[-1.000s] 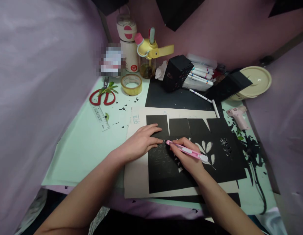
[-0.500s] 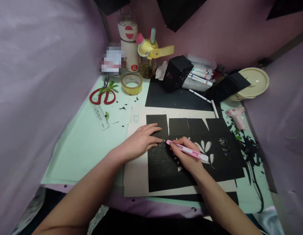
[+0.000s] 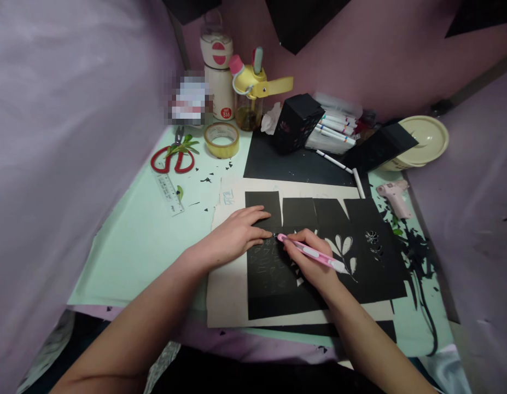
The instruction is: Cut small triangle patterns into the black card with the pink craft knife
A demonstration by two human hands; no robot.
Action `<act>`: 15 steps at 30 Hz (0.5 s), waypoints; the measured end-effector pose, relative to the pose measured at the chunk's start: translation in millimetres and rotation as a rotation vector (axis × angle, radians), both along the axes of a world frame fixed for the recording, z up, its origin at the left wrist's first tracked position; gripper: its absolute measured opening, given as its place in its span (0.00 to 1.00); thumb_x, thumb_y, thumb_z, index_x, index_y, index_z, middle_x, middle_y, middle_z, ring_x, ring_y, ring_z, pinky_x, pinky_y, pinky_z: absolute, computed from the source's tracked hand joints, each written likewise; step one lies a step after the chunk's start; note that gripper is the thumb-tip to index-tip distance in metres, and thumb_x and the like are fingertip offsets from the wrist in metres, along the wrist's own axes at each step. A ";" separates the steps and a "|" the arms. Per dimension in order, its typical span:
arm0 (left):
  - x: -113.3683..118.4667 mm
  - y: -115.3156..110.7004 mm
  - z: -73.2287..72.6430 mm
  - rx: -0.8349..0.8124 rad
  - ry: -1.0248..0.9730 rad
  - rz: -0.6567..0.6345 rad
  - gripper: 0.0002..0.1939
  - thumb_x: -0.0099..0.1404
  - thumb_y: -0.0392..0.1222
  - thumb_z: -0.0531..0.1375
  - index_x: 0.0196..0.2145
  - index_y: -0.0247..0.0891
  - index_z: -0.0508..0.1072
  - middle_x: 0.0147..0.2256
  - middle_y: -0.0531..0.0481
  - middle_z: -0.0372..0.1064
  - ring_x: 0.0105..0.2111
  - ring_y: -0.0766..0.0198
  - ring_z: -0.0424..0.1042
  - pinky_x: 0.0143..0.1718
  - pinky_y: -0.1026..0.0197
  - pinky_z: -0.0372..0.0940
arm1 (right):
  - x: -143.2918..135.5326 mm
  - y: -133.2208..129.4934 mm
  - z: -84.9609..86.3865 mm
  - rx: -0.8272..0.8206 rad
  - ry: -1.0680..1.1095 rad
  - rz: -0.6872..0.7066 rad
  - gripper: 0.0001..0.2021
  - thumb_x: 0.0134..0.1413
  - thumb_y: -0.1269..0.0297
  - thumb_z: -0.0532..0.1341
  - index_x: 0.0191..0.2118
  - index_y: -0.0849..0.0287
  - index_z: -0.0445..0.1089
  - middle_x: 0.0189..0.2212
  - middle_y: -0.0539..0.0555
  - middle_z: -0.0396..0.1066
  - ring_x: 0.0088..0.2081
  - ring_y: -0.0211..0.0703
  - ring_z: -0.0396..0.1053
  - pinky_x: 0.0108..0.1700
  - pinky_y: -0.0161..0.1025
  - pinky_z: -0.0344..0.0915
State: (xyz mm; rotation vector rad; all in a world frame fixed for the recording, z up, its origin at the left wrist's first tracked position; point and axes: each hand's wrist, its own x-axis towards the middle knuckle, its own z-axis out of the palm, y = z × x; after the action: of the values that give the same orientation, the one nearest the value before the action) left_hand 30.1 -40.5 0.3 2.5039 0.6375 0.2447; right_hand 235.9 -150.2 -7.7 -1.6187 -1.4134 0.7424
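Note:
A sheet of black card (image 3: 273, 298) lies on pale board (image 3: 226, 298), with leaf and flower shapes cut through it and faint pencil lines on its left panel. My left hand (image 3: 234, 235) rests on that left panel, fingers spread and pressing down. A pink craft knife (image 3: 310, 251) is gripped in my right hand (image 3: 313, 262), held like a pen. Its tip meets the card just right of my left thumb, by a small light-coloured cut. The blade itself is too small to make out. Part of the cut pattern is hidden behind my right hand.
Red-handled scissors (image 3: 173, 160), a clear ruler (image 3: 170, 194) and a tape roll (image 3: 221, 146) lie at the left. Bottles (image 3: 220, 90) stand behind, near a folded black card box (image 3: 296, 123) and markers (image 3: 335, 134). A pink glue gun (image 3: 395, 196) and black scraps (image 3: 419, 249) are at right.
The view has shifted very slightly. Both hands keep nearly the same places on the card, and the knife tip stays by the small cut near my left thumb.

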 end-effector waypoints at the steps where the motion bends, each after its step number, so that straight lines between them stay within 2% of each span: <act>1: 0.0 0.0 0.0 0.000 -0.001 -0.001 0.14 0.69 0.39 0.59 0.50 0.47 0.77 0.62 0.45 0.62 0.65 0.49 0.54 0.62 0.43 0.56 | 0.0 0.1 0.5 -0.007 0.003 -0.009 0.07 0.57 0.61 0.64 0.30 0.56 0.72 0.23 0.49 0.74 0.23 0.38 0.70 0.26 0.34 0.64; 5: -0.4 0.1 -1.7 0.007 -0.005 -0.009 0.14 0.69 0.40 0.59 0.50 0.47 0.77 0.62 0.45 0.62 0.65 0.49 0.55 0.62 0.43 0.57 | -0.9 0.2 1.3 -0.015 0.002 -0.058 0.07 0.56 0.60 0.65 0.30 0.56 0.72 0.23 0.49 0.74 0.23 0.39 0.70 0.26 0.35 0.64; 11: -0.7 0.0 -2.2 0.021 -0.009 -0.010 0.14 0.70 0.40 0.59 0.51 0.48 0.77 0.62 0.46 0.62 0.65 0.50 0.55 0.61 0.44 0.57 | -2.2 -0.2 2.8 -0.011 -0.010 -0.013 0.07 0.56 0.60 0.64 0.30 0.56 0.72 0.23 0.49 0.74 0.23 0.38 0.70 0.26 0.35 0.64; 15: -0.1 -0.2 -0.6 0.017 0.009 -0.011 0.14 0.69 0.40 0.59 0.51 0.47 0.77 0.62 0.46 0.62 0.65 0.50 0.55 0.62 0.45 0.56 | -2.0 -0.2 4.4 0.001 0.000 -0.073 0.07 0.55 0.61 0.65 0.29 0.56 0.72 0.23 0.50 0.75 0.24 0.39 0.71 0.27 0.35 0.66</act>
State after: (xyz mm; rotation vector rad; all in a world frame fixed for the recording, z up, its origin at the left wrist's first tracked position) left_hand 30.0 -40.7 -0.3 2.5257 0.6276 0.2362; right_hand 233.9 -150.5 -3.3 -1.6608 -1.3472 0.6989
